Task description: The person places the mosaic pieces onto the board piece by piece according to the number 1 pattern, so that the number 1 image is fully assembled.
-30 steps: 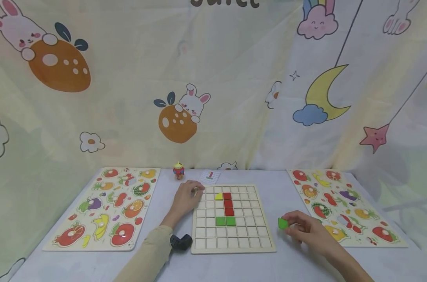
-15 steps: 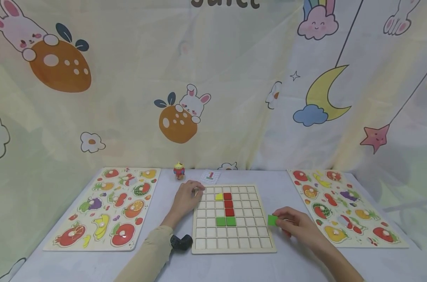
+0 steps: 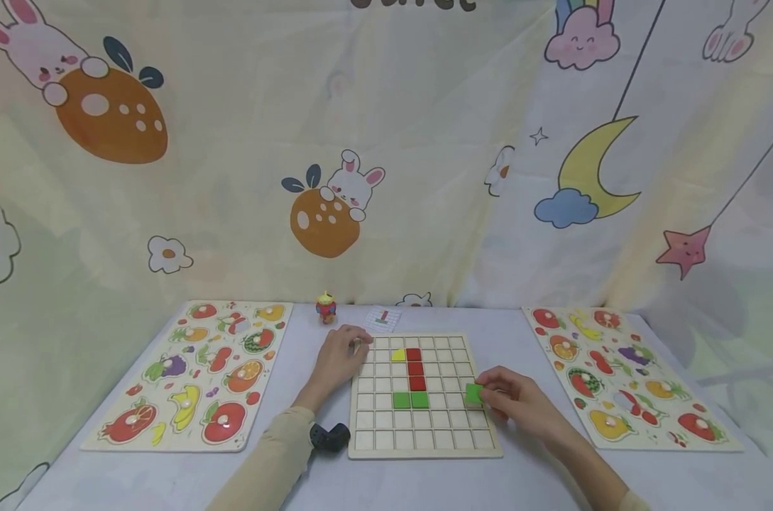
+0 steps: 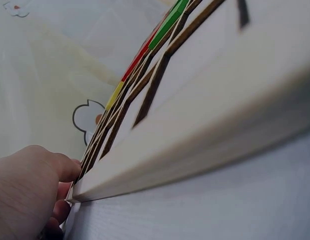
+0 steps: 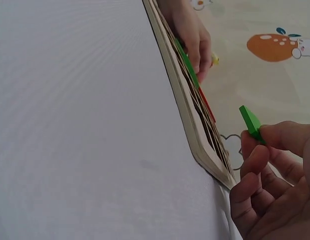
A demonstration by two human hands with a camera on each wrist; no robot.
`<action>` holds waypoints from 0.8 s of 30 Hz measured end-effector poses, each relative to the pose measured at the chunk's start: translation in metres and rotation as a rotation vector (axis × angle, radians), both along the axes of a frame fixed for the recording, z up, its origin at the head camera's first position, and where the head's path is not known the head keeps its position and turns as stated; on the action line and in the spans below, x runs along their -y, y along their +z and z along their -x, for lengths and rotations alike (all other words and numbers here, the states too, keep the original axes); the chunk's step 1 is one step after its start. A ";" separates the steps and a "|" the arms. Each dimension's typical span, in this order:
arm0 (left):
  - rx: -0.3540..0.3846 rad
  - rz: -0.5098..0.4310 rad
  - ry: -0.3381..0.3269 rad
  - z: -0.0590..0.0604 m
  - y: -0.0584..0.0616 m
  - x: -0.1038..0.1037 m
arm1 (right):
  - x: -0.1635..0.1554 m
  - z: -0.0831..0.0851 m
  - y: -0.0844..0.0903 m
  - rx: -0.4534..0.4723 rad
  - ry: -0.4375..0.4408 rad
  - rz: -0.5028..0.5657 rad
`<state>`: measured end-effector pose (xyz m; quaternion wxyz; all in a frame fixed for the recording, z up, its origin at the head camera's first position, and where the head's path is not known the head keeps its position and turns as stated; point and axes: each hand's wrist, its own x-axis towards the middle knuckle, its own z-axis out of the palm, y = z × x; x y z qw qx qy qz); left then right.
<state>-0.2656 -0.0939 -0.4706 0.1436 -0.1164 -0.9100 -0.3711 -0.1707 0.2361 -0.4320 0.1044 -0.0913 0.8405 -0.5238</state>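
A wooden grid board [image 3: 434,441] lies in the middle of the table in the head view. Set in its cells are a yellow piece [image 3: 398,355] with one curved edge, a column of red squares [image 3: 416,369] and two green squares [image 3: 410,400]. My left hand [image 3: 337,362] grips the board's far left corner; the left wrist view has the thumb [image 4: 69,169] over the edge and fingers against the side. Between thumb and fingertips my right hand [image 3: 520,401] pinches a green square tile [image 3: 473,394]. That tile is held above the board's right columns, tilted in the right wrist view.
Fruit puzzle boards stand at the left [image 3: 233,446] and right [image 3: 712,446]. Behind the grid board are a small toy figure [image 3: 326,309] and a pattern card [image 3: 382,319]. A black curved object [image 3: 330,438] lies by the left forearm. A printed curtain [image 3: 424,213] hangs behind.
My right hand has carried the green tile leftward, from the table right of the board to over its right columns. The left hand stays at the corner.
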 end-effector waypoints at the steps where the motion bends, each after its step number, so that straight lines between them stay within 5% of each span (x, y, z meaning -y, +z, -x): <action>1: -0.001 0.002 0.000 0.000 0.000 0.000 | 0.002 0.001 0.000 0.003 0.000 -0.003; 24: 0.015 -0.012 -0.012 0.000 0.002 0.000 | 0.042 0.015 0.002 0.028 0.033 -0.075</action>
